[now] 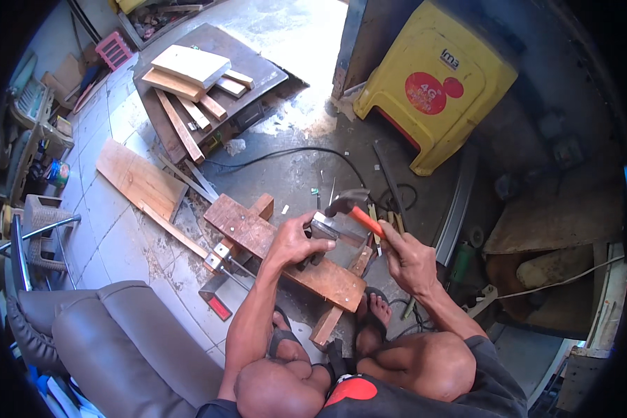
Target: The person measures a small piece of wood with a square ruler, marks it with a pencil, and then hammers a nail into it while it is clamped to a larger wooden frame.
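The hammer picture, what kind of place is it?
Probably a small woodworking spot: the right hand holds a hammer, a wooden bench stands near the feet, and boards lie piled farther off.

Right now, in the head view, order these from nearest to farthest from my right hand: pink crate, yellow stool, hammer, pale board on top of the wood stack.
1. Hammer: gripped in your right hand.
2. Yellow stool: ahead, slightly right.
3. Pale board: ahead and left, topping the wood stack.
4. Pink crate: far left, by the wall.
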`<state>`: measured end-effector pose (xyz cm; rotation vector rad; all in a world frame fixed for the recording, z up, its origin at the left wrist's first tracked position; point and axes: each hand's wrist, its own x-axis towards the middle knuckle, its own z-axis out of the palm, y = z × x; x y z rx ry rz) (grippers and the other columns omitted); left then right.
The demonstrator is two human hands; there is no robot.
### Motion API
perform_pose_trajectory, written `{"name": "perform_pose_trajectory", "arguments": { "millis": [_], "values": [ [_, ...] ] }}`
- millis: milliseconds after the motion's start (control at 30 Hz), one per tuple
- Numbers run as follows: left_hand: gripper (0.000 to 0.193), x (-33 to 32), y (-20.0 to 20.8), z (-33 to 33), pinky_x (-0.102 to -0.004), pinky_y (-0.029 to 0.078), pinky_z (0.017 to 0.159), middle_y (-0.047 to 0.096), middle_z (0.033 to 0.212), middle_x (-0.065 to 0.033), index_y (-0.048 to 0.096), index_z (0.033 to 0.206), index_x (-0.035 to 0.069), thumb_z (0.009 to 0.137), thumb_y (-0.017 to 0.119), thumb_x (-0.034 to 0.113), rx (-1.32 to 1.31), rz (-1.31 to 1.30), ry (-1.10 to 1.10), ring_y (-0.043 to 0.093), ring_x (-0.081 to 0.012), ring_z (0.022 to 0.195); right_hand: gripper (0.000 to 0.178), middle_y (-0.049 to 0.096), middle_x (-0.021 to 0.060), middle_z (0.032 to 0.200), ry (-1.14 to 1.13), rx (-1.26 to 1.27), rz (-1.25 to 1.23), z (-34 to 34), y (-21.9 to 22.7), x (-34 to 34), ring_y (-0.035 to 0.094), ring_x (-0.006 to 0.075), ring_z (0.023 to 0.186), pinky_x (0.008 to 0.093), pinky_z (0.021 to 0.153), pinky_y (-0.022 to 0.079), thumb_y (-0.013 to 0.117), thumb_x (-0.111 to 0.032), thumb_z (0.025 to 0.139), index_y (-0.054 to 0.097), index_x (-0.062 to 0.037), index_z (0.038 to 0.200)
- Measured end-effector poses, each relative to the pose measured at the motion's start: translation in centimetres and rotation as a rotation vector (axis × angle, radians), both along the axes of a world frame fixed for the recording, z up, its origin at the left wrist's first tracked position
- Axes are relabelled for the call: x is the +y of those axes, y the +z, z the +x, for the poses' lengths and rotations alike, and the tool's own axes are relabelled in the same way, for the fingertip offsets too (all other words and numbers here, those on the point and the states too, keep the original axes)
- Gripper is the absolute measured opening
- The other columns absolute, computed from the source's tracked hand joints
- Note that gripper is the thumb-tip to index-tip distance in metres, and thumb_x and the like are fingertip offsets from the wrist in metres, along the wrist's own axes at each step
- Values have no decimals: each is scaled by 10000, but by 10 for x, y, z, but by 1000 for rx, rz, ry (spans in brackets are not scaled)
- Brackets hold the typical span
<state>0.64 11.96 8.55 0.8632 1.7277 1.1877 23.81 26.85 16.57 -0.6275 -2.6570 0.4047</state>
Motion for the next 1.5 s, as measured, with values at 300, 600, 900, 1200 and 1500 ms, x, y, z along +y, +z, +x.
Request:
{"name": "perform_pose_trajectory", "arguments": {
  "millis": [300, 600, 900, 1200, 1500],
  "values": [
    [660, -5, -15, 1, -358, 547, 865, 773, 988, -101, 686, 1288, 73, 688, 900, 246, 57, 45, 19, 712, -200, 906, 460, 596, 84, 719, -12, -183, 51, -4, 13, 2, 606, 281, 569, 407, 507, 479, 721, -110, 885, 672, -201, 1334],
    [646, -20, -8, 6, -326, 551, 890, 763, 1054, -106, 661, 1307, 65, 703, 877, 147, -60, 139, 43, 708, -159, 963, 362, 715, 182, 870, -194, 107, -359, 0, -18, -3, 718, 353, 771, 427, 702, 557, 656, -197, 973, 667, -207, 1334],
    [775, -35, -8, 11, -344, 513, 988, 707, 1202, -107, 556, 1412, 4, 725, 875, 167, -88, 100, 33, 655, -171, 1091, 365, 709, 266, 1036, -537, -415, -298, 64, -100, 24, 680, 447, 1018, 525, 894, 523, 583, -281, 990, 658, -134, 1315],
    [811, -36, -44, 59, -401, 506, 1010, 675, 1220, -204, 415, 1479, 21, 776, 810, 104, 389, 140, 329, 670, -333, 1151, 472, 727, 152, 874, -174, -447, -1012, -102, -100, 22, 691, 317, 807, 407, 735, 532, 572, -450, 1012, 741, -9, 996],
    [699, -24, -40, 35, -388, 530, 979, 696, 1193, -203, 506, 1398, 5, 743, 751, -1, 281, 214, 107, 691, -323, 1139, 536, 517, -14, 628, -139, -778, -1461, -125, -117, 48, 441, 88, 503, 259, 410, 290, 520, -527, 1042, 637, -65, 797]
  ]
}}
